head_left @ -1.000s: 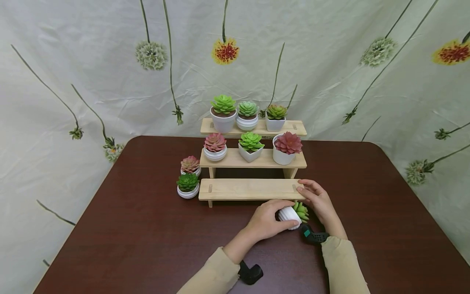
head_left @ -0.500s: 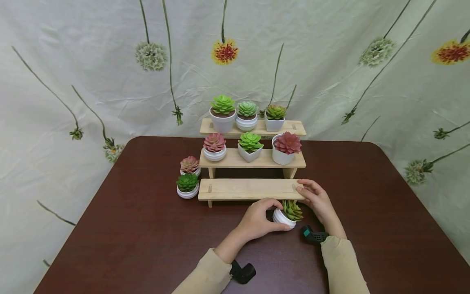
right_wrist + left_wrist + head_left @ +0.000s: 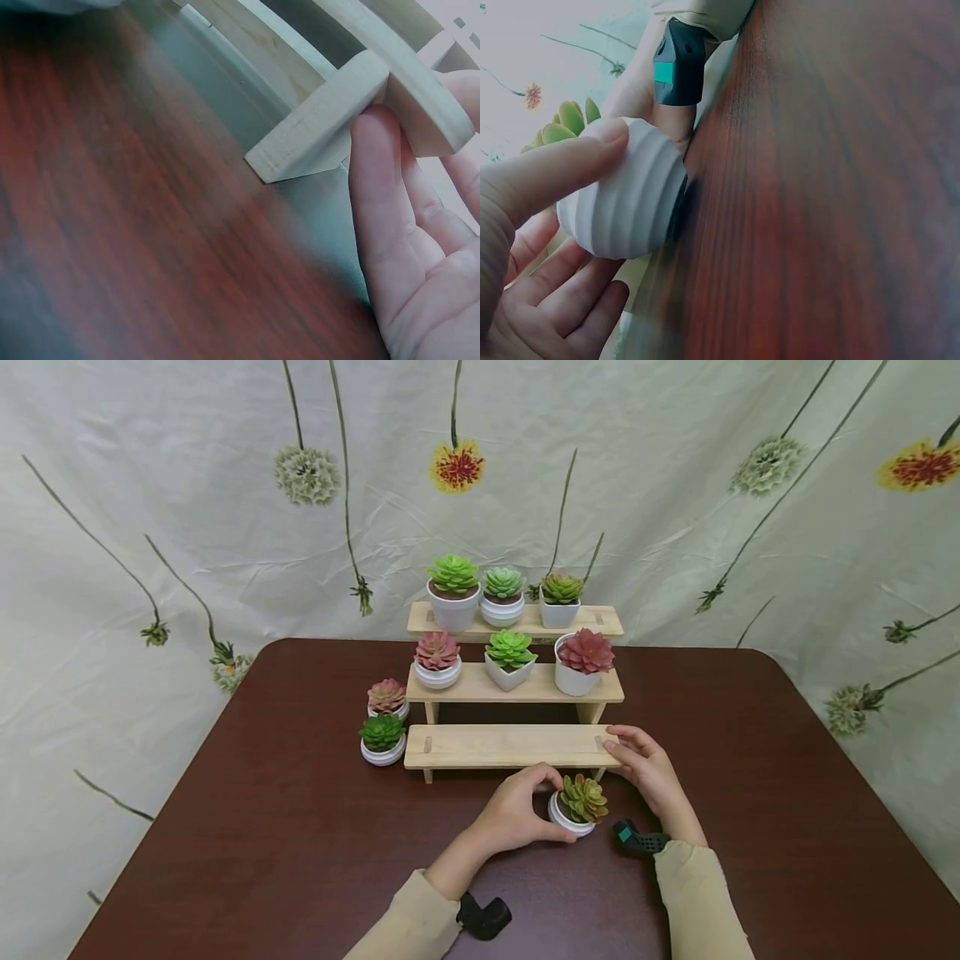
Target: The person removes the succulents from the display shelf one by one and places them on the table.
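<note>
My left hand (image 3: 517, 814) grips a succulent (image 3: 584, 798) with green, red-tipped leaves by its white ribbed pot (image 3: 626, 199). Thumb and fingers curl round opposite sides of the pot, which is nearly upright, close over the table in front of the stand. The three-tier wooden plant stand (image 3: 510, 745) has its lowest board bare. At that board's right end, my right hand (image 3: 654, 777) pinches the wood. In the right wrist view, the thumb (image 3: 379, 157) lies against the board's underside beside a support leg (image 3: 319, 120), and the other fingers are partly hidden behind the board.
The top tier bears three green succulents (image 3: 453, 575); the middle tier has a pink one (image 3: 438, 652), a green one (image 3: 510, 650) and a dark red one (image 3: 587, 651). Left of the stand, two potted succulents (image 3: 383, 733) stand on the brown table (image 3: 262, 835). Behind hangs a flowered cloth (image 3: 675, 543).
My left hand has moved left and slightly toward me with the potted succulent, turning it from tipped sideways to nearly upright. My right hand has stayed on the stand.
</note>
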### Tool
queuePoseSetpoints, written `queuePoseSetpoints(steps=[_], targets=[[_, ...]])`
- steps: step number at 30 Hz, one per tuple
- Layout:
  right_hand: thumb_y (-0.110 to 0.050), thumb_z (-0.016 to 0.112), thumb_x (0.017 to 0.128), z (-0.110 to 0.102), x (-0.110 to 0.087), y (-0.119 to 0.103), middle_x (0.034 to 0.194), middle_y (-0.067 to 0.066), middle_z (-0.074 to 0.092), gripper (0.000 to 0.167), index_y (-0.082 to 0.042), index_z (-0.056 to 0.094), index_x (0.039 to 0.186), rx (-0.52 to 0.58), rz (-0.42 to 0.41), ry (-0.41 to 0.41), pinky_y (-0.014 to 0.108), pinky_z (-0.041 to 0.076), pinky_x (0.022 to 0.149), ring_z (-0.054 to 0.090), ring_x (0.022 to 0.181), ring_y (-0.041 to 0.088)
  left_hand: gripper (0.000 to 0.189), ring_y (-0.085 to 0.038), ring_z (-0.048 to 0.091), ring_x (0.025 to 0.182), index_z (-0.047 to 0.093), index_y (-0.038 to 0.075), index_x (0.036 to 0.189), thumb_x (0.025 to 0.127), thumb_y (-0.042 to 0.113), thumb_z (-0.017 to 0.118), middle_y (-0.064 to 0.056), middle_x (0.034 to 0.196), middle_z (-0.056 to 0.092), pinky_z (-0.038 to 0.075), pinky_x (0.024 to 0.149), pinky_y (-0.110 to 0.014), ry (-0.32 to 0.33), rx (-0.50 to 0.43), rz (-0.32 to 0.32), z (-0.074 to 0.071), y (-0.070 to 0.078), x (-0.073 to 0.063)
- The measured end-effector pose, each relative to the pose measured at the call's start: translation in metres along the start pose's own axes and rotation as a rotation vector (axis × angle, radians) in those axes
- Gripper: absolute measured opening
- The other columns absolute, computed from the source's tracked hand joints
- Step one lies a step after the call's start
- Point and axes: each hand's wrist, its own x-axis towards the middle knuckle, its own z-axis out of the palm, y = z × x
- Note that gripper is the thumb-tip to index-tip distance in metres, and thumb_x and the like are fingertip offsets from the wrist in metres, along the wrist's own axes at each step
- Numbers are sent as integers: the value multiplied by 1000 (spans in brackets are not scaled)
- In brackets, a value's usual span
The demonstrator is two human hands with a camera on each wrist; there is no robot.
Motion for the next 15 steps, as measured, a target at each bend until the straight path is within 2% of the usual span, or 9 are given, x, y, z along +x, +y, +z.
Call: queuePoseSetpoints(steps=[3,8,15], targets=[[-14,62,91,0,0,0,105,3,58,26,-5,55,115,2,-1,1,27,53,74,62,83,12,55,-13,60,102,55,15,100,59,23,91,2,104,60,45,90,-27,-7,-5,-11,0,0,-1],[-14,63,91,0,0,0,104,2,59,23,-9,57,112,1,10,5,27,53,74,62,84,12,56,-12,58,103,54,17,102,60,23,90,3,106,60,45,90,-28,-20,38,-30,-2,2,-2],[-15,63,91,0,0,0,107,3,57,25,-7,56,114,-3,10,9,27,53,74,61,85,13,57,-9,56,105,53,18,107,63,27,88,5,108,60,45,89,-28,-62,167,-12,-7,7,-2]])
